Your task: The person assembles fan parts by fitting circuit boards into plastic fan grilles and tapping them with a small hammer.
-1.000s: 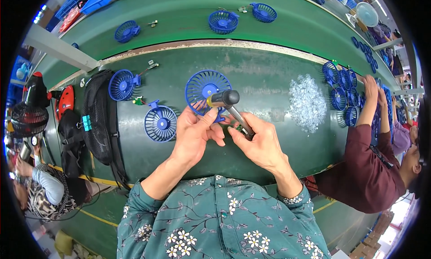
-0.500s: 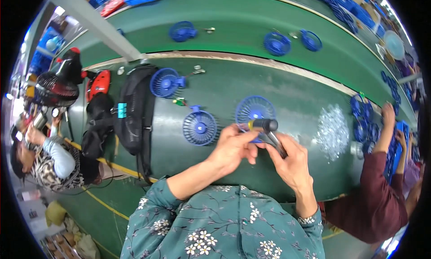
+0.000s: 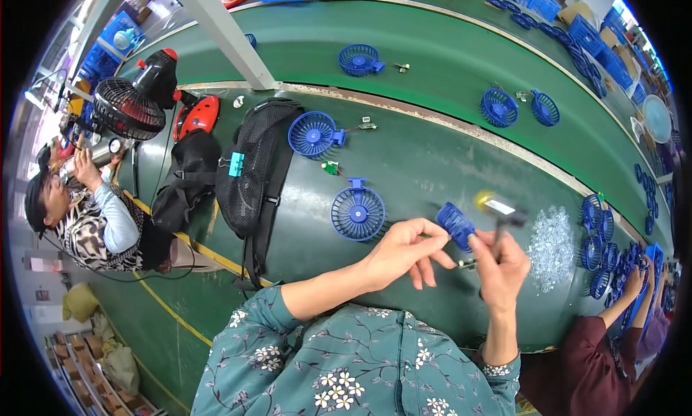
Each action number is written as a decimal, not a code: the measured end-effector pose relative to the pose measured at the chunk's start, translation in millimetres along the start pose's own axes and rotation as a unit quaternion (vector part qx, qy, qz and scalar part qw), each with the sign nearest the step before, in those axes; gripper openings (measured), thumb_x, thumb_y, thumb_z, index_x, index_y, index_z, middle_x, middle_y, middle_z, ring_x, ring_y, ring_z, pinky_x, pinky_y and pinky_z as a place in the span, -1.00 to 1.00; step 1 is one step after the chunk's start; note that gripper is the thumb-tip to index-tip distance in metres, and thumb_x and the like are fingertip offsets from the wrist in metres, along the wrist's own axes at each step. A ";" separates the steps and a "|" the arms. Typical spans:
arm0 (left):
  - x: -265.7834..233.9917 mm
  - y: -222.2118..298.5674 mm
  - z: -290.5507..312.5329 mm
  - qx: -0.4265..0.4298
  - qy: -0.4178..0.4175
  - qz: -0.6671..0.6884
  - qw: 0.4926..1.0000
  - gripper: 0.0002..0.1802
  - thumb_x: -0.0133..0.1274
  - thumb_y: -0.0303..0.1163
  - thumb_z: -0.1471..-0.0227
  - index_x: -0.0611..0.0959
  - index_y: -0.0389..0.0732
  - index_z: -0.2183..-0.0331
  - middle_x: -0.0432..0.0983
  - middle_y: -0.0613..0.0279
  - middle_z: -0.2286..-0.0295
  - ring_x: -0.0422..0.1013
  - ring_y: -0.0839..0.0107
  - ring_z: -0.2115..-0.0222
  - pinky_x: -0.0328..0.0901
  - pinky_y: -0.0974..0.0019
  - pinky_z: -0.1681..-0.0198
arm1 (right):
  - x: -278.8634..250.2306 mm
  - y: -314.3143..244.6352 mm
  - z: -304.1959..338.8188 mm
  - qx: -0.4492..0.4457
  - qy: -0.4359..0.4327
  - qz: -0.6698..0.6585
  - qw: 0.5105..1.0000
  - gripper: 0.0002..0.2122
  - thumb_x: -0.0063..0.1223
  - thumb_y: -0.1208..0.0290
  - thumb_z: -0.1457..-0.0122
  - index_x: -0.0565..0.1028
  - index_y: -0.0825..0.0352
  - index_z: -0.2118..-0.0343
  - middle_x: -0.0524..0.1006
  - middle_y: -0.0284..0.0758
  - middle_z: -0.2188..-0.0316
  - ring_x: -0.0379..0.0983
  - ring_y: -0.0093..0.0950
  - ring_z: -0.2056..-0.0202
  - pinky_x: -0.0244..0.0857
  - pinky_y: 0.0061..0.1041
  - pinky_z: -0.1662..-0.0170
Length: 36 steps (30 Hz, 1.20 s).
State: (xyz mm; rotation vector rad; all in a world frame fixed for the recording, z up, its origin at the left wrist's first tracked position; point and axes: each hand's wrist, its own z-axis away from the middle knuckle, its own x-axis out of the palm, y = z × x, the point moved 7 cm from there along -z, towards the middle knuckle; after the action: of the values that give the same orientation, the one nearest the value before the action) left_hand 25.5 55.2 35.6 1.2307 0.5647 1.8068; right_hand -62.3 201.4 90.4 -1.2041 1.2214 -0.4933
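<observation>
A hammer (image 3: 501, 208) with a yellow and black head, blurred by motion, rises from my right hand (image 3: 502, 267), whose fingers are closed round its handle. The right thumb also presses against a blue slatted fan cover (image 3: 454, 225), tilted up on edge between my hands. My left hand (image 3: 412, 252) reaches the cover's near left side with thumb and forefinger pinched; what they hold is too small to make out. Below the cover is a small circuit board (image 3: 467, 263). Left of my hands lies another blue fan cover (image 3: 358, 213), flat on the green table.
Clear small plastic parts (image 3: 551, 249) are heaped right of my hands. More blue covers (image 3: 592, 232) sit beyond, near a co-worker's maroon sleeve (image 3: 595, 355). A black backpack (image 3: 249, 171) lies left. Covers also rest on the green belt (image 3: 432, 85) beyond the table edge.
The fan cover, flat on the table before, is now tilted up between my hands. The hammer has swung rightward in my right hand. The whole view has shifted.
</observation>
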 end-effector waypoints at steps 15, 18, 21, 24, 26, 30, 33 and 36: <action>29.3 8.5 11.8 0.434 0.104 -0.671 0.592 -0.58 0.28 -0.34 0.19 0.60 -0.18 0.19 0.45 0.24 0.15 0.36 0.19 0.08 0.23 0.03 0.07 | 7.3 41.7 -12.7 -0.055 -0.065 0.200 0.976 -0.78 0.17 0.41 -0.16 0.55 0.51 0.28 0.50 -0.12 0.50 0.33 -0.33 0.65 0.25 -0.34 0.53; 30.7 7.2 9.7 0.433 0.106 -0.668 0.596 -0.58 0.29 -0.35 0.19 0.61 -0.19 0.20 0.46 0.24 0.16 0.37 0.20 0.08 0.25 0.02 0.04 | -8.9 42.9 3.8 0.151 -0.040 -0.028 0.987 -0.73 0.12 0.41 -0.22 0.52 0.46 0.09 0.48 -0.21 0.44 0.33 -0.52 0.59 0.23 -0.48 0.52; 30.3 6.1 10.0 0.434 0.115 -0.662 0.600 -0.59 0.30 -0.36 0.20 0.62 -0.20 0.21 0.47 0.24 0.17 0.37 0.19 0.07 0.25 0.02 0.01 | -27.9 20.6 17.3 0.037 0.026 0.007 0.999 -0.74 0.00 0.49 -0.27 0.48 0.42 0.01 0.45 -0.34 0.50 0.32 -0.65 0.54 0.21 -0.61 0.48; 31.7 7.4 10.4 0.440 0.124 -0.656 0.600 -0.59 0.31 -0.36 0.21 0.62 -0.21 0.22 0.47 0.23 0.19 0.39 0.18 0.08 0.25 0.01 0.01 | -24.9 13.3 38.8 -0.098 0.078 0.084 0.989 -0.76 -0.02 0.54 -0.27 0.47 0.42 0.02 0.50 -0.23 0.48 0.43 -0.40 0.53 0.31 -0.41 0.43; 31.5 8.2 11.3 0.439 0.125 -0.655 0.602 -0.59 0.31 -0.37 0.22 0.62 -0.21 0.23 0.48 0.23 0.20 0.40 0.17 0.09 0.25 0.01 0.01 | -5.9 34.0 42.4 -0.037 -0.047 0.195 0.979 -0.81 -0.01 0.45 -0.26 0.48 0.42 0.12 0.52 0.00 0.41 0.46 -0.01 0.41 0.34 -0.24 0.37; 30.6 13.1 18.3 0.422 0.091 -0.662 0.613 -0.57 0.30 -0.40 0.21 0.59 -0.25 0.20 0.45 0.19 0.20 0.38 0.16 0.10 0.23 0.03 0.05 | -46.6 64.8 20.4 0.141 0.031 0.146 0.979 -0.78 0.05 0.35 -0.25 0.51 0.44 0.24 0.51 -0.01 0.49 0.45 -0.08 0.48 0.31 -0.25 0.39; 29.1 18.5 21.4 0.400 0.069 -0.653 0.640 -0.47 0.32 -0.40 0.22 0.53 -0.24 0.13 0.41 0.14 0.18 0.37 0.10 0.16 0.22 0.05 0.15 | -79.3 85.2 -8.4 0.106 0.117 0.266 0.951 -0.80 0.14 0.38 -0.15 0.48 0.45 0.37 0.47 -0.05 0.51 0.41 -0.08 0.48 0.27 -0.17 0.36; 25.3 26.2 23.0 0.378 0.104 -0.651 0.650 -0.36 0.33 -0.35 0.22 0.46 -0.25 0.05 0.38 0.05 0.14 0.33 0.06 0.18 0.20 0.07 0.14 | -97.3 97.8 -23.0 0.086 0.139 0.340 0.926 -0.82 0.13 0.40 -0.14 0.50 0.45 0.33 0.45 0.03 0.39 0.43 0.00 0.38 0.28 -0.10 0.30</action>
State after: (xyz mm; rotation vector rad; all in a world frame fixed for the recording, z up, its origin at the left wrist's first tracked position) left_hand 32.2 60.4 77.8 0.6179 1.8680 0.3743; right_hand -144.2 306.9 49.3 -0.5087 1.6994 -0.2407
